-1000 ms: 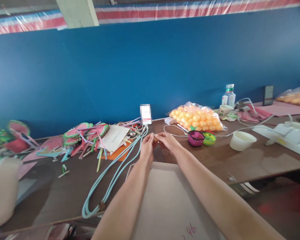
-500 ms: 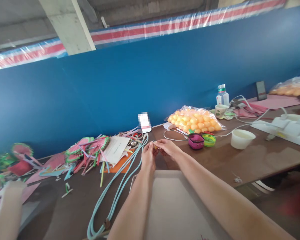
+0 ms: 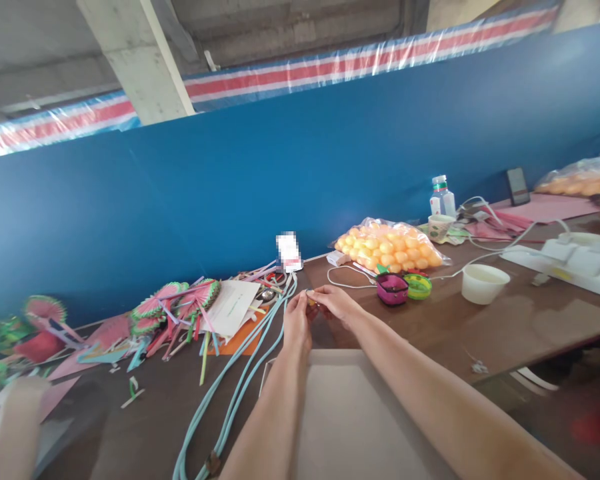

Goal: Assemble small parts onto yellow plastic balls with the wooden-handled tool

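My left hand (image 3: 297, 317) and my right hand (image 3: 333, 303) meet fingertip to fingertip above the brown table (image 3: 505, 333), both pinched on a small yellowish piece (image 3: 311, 301) too small to name. Both forearms reach out over a pale board (image 3: 350, 413) lying at the near edge. Long light-blue cords (image 3: 240, 373) run just left of my left hand. A small magenta box (image 3: 392, 289) and a green round lid (image 3: 419, 285) sit to the right of my right hand.
A bag of orange balls (image 3: 387, 245), a white cup (image 3: 483, 283), a bottle (image 3: 442, 197) and a white power strip (image 3: 570, 263) stand on the right. Folded paper fans and coloured strips (image 3: 180, 303) are piled on the left. Another person's arm (image 3: 10, 433) shows at bottom left. A blue wall (image 3: 280, 167) backs the table.
The view has tilted upward and slightly left, so the table sits lower in the picture. My hands stay pinched together on the small piece. The other person's arm has shifted lower left.
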The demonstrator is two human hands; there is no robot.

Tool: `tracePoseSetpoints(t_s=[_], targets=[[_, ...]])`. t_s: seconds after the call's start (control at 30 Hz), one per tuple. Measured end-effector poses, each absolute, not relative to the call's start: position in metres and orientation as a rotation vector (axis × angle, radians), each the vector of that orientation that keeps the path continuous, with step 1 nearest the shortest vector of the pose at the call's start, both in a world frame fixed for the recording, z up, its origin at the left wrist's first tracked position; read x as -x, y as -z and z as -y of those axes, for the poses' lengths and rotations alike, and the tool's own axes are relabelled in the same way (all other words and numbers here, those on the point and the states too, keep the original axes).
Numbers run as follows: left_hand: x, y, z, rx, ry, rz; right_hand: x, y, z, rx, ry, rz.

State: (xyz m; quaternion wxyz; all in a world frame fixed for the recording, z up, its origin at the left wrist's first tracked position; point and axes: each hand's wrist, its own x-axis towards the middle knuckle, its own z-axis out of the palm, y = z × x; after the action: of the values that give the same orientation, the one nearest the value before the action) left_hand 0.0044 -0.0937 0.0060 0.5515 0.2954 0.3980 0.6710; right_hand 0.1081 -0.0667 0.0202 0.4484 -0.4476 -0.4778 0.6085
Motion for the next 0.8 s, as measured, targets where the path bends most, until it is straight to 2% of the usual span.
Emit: tracePoseSetpoints(t_s=[0.33, 0.4, 0.6, 0.7, 0.8], targets=[[-0.004, -0.011, 0.094, -0.529, -1.616, -0.914, -0.11, -0.026, 0.067, 1.174, -1.472, 1.168], [-0.003, -0.009, 0.091, -0.436, -1.647, -0.943, -0.114, -0.025, 0.064, 1.289, -1.307, 1.246], [-0.001, -0.006, 0.085, -0.267, -1.687, -0.998, -0.118, -0.017, 0.063, 1.744, -0.534, 1.817], [-0.002, -0.009, 0.086, -0.21, -1.702, -0.971, -0.113, -0.018, 0.069, 1.942, -0.342, 2.064], [-0.003, -0.014, 0.088, -0.169, -1.703, -0.94, -0.112, -0.024, 0.071, 2.065, -0.317, 2.222]])
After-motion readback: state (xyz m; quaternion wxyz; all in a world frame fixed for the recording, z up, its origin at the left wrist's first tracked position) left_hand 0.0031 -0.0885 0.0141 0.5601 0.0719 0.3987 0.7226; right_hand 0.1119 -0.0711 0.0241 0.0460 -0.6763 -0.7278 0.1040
